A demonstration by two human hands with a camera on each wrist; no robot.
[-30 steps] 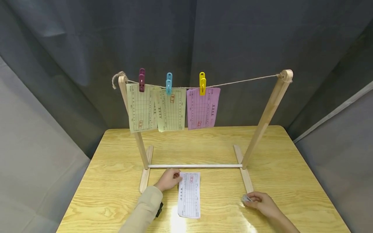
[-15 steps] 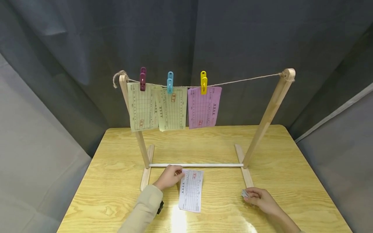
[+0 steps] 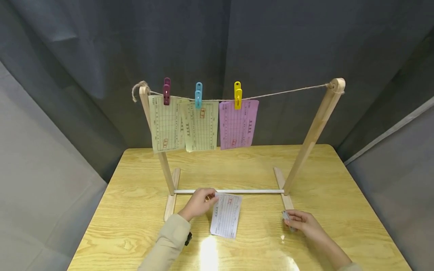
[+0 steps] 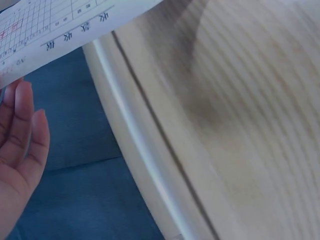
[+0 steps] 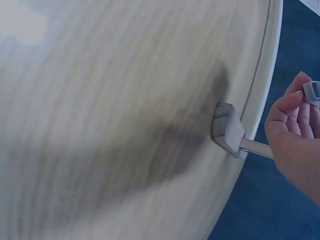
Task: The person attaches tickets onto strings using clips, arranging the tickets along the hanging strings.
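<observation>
My left hand (image 3: 200, 203) pinches the upper left corner of a white printed receipt slip (image 3: 226, 216) with a red stamp. The slip hangs tilted over the table, in front of the rack's cross rod. In the left wrist view, the slip (image 4: 60, 25) shows at the top left above the fingers of the left hand (image 4: 20, 150). My right hand (image 3: 305, 224) holds a small grey clothespin (image 3: 288, 219) between thumb and fingers, near the rack's right foot. The clothespin (image 5: 312, 92) is cut off by the edge in the right wrist view.
A wooden rack (image 3: 310, 139) carries a string (image 3: 288, 93). From it hang two pale green slips (image 3: 167, 126) under purple (image 3: 167, 91) and blue (image 3: 198, 95) clothespins, and a pink slip (image 3: 239, 126) under a yellow clothespin (image 3: 238, 95). A grey curtain (image 3: 271, 45) stands behind the table (image 3: 135, 241).
My left hand has moved slightly up and right, and the white slip has lifted and tilted with it. My right hand has risen a little with the grey clothespin.
</observation>
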